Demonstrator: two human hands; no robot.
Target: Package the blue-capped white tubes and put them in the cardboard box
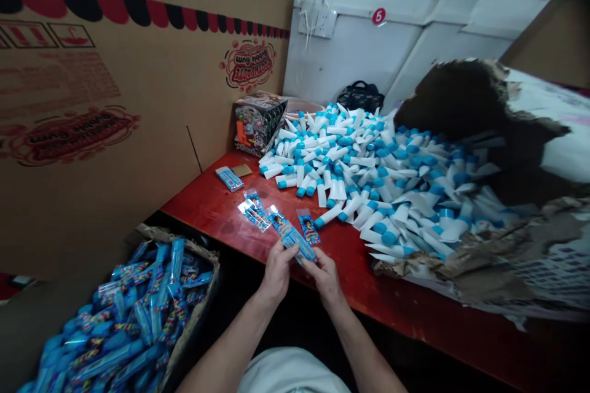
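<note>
Between my two hands, over the front edge of the red table [239, 239], is a flat blue printed packet [298, 243]. My left hand [278, 267] pinches its left end and my right hand [323, 271] its right end. Just beyond lie several shiny printed packets [255, 212], flat on the table. One small blue packet [308, 225] sits right of the held one. Farther back, a big heap of white tubes with blue caps [341, 159] spreads across the table.
A torn carton [520, 239] lies on its side at the right, tubes spilling from it. Lower left stands a box [212, 258] of blue wrapped tubes. A tall cardboard carton [152, 86] walls the left. A printed box [259, 123] and a dark bag [361, 96] stand behind.
</note>
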